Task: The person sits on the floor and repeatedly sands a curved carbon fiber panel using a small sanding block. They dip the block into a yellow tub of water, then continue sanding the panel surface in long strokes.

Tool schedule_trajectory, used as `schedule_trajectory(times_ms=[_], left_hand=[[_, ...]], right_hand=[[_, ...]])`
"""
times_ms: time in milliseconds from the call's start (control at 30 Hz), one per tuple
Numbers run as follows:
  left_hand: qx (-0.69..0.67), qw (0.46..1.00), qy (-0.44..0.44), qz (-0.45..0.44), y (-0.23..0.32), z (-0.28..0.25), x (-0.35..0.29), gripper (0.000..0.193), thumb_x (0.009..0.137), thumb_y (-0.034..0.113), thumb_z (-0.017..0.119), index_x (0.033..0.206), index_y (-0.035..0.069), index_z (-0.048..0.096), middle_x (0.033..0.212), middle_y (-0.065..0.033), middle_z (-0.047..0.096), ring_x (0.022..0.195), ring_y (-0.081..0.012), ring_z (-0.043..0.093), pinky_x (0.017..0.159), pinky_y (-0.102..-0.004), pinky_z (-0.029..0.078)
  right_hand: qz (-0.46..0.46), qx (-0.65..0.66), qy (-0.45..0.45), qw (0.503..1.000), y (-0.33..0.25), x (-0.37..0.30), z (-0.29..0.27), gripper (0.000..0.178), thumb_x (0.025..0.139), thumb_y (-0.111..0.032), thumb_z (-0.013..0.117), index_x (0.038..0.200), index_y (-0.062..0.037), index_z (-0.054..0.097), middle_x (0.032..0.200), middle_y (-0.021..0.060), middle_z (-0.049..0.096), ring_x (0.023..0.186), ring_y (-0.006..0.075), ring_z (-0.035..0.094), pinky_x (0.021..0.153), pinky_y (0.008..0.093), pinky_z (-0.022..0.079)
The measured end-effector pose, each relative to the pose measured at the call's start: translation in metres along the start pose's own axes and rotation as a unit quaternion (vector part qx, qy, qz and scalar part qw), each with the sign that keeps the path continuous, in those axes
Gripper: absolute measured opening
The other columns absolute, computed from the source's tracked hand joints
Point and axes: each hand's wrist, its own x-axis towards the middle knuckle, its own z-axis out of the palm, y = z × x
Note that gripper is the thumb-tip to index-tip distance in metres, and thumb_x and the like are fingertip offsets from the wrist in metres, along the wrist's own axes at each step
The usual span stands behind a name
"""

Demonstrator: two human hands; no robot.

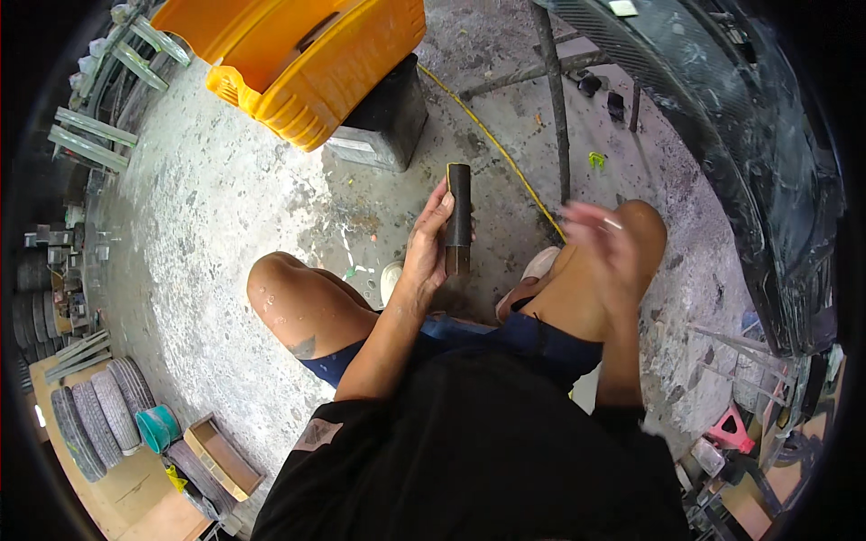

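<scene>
Floor (203, 216) lies open leftward; your left hand (428, 236) clasps a black, brown-ended block (460, 207); your right hand (606, 242) blurs, its grip unclear.

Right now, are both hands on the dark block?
No: only the left hand holds the dark block; the right hand, blurred, is apart from it.

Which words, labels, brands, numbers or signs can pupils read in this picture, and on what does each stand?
None can be read.
Dark bar in the left hand: no lettering visible.
Pale label on the black box: too blurred.
Pale patch on the black sleeve: too blurred.
</scene>
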Motion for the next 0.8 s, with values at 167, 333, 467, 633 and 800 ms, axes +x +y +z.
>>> schedule_trajectory(times_ms=[167, 333, 467, 633, 800], left_hand=[[0.076, 0.996, -0.034, -0.042, 0.030, 0.029, -0.009, 0.054, 0.105, 0.029, 0.061, 0.151, 0.007, 0.043, 0.113, -0.0075, 0.067, 0.090, -0.0157, 0.068, 0.078, -0.0310, 0.059], [0.098, 0.993, -0.016, -0.066, 0.053, 0.009, 0.007, 0.055, 0.104, 0.032, 0.063, 0.150, 0.006, 0.046, 0.122, -0.0075, 0.065, 0.104, -0.0157, 0.065, 0.087, -0.0332, 0.055], [0.184, 0.979, 0.014, -0.087, 0.048, -0.009, 0.025, 0.056, 0.102, 0.031, 0.065, 0.149, 0.005, 0.049, 0.122, -0.0056, 0.065, 0.107, -0.0136, 0.064, 0.090, -0.0301, 0.054], [0.186, 0.982, 0.028, -0.020, 0.036, -0.027, 0.042, 0.054, 0.100, 0.023, 0.070, 0.147, 0.004, 0.052, 0.130, -0.0073, 0.064, 0.114, -0.0144, 0.063, 0.096, -0.0297, 0.052], [0.160, 0.985, 0.051, -0.030, 0.039, -0.029, 0.049, 0.052, 0.101, 0.023, 0.069, 0.147, 0.004, 0.052, 0.130, -0.0067, 0.064, 0.115, -0.0133, 0.062, 0.097, -0.0286, 0.050]], right_hand=[[-0.003, -0.004, -0.210, 0.978, 0.043, 0.104, 0.069, 0.039, 0.099, -0.016, 0.072, 0.133, -0.0013, 0.063, 0.117, 0.0078, 0.070, 0.099, 0.0132, 0.066, 0.091, 0.0303, 0.056], [0.087, 0.104, -0.239, 0.961, 0.057, 0.124, 0.092, 0.036, 0.094, -0.017, 0.078, 0.123, -0.0006, 0.065, 0.113, 0.0067, 0.069, 0.095, 0.0127, 0.069, 0.086, 0.0286, 0.060], [0.108, 0.064, -0.199, 0.972, 0.094, 0.133, 0.096, 0.038, 0.089, -0.020, 0.084, 0.118, -0.0014, 0.066, 0.111, 0.0060, 0.069, 0.095, 0.0124, 0.069, 0.085, 0.0288, 0.060], [0.103, 0.036, -0.181, 0.977, 0.094, 0.139, 0.097, 0.041, 0.088, -0.018, 0.084, 0.121, -0.0021, 0.065, 0.114, 0.0058, 0.068, 0.096, 0.0135, 0.068, 0.082, 0.0302, 0.058], [0.151, 0.111, -0.183, 0.965, 0.092, 0.140, 0.093, 0.047, 0.090, -0.014, 0.082, 0.130, -0.0032, 0.061, 0.117, 0.0074, 0.070, 0.099, 0.0136, 0.067, 0.085, 0.0308, 0.056]])
